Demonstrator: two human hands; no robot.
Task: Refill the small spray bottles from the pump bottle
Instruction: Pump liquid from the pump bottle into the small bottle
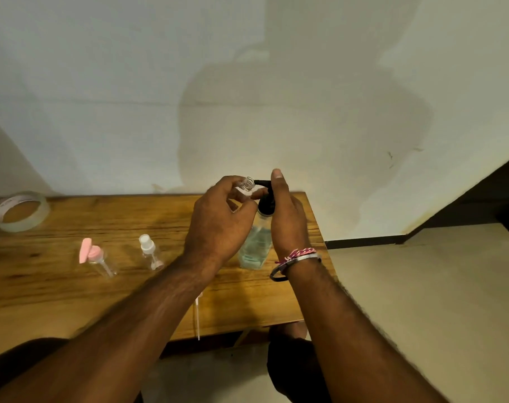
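The wooden table (pixel 72 286) meets the wall at its far edge; its right edge lies just beside the pump bottle (pixel 254 245), with bare wood to the left. One pump bottle stands upright, black spout pointing left. The right hand (pixel 286 222) wraps its neck. The left hand (pixel 218 225) pinches one uncapped small bottle (pixel 248 184) (mouth at the spout). Two more small bottles stand left: a white-capped spray bottle (pixel 150 253) and a pink-capped bottle (pixel 97 258). One tape roll (pixel 21 210) sits far left.

My view: a bare room corner with a wooden table.
I see the table (pixel 72 289) against a pale, stained wall (pixel 131 82), a broad shadow on it, beige floor (pixel 436 286), dark baseboard (pixel 363 243).
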